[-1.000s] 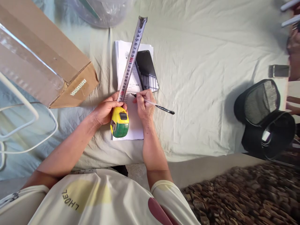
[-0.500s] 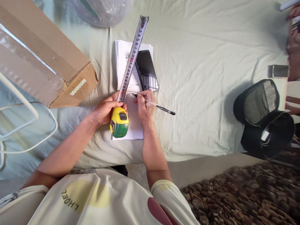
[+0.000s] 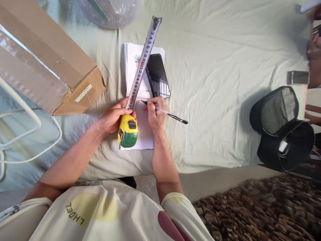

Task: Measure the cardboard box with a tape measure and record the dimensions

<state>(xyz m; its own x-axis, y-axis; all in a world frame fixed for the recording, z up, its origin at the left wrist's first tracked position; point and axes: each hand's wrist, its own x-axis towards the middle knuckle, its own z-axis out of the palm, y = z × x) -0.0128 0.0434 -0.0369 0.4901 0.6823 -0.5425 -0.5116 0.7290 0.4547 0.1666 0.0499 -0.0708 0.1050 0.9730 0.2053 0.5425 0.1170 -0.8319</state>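
Observation:
My left hand [image 3: 115,116] is closed on a yellow and green tape measure [image 3: 128,132], thumb across its blade near the case. The silver blade stretches up and slightly right over the papers, its hooked end beyond their top edge. Between the fingers of my right hand [image 3: 156,110] is a pen [image 3: 177,117] with a clear barrel and black grip, its tip at the paper. Beneath both hands lies a sheet of paper [image 3: 145,135] with small handwriting along its left part. A black smartphone [image 3: 158,75] rests on the printed papers [image 3: 129,58], partly behind the blade.
An open cardboard box [image 3: 80,83] stands at the left, beside a white cable [image 3: 59,134]. A clear plastic container [image 3: 112,15] is at the top. To the right are an open black case [image 3: 281,124] and a small metallic box [image 3: 298,77]. Another person's arm [image 3: 314,72] shows at the right edge.
The tape measure's blade end has shifted slightly to the right. My right hand and the pen are nearly in the same place.

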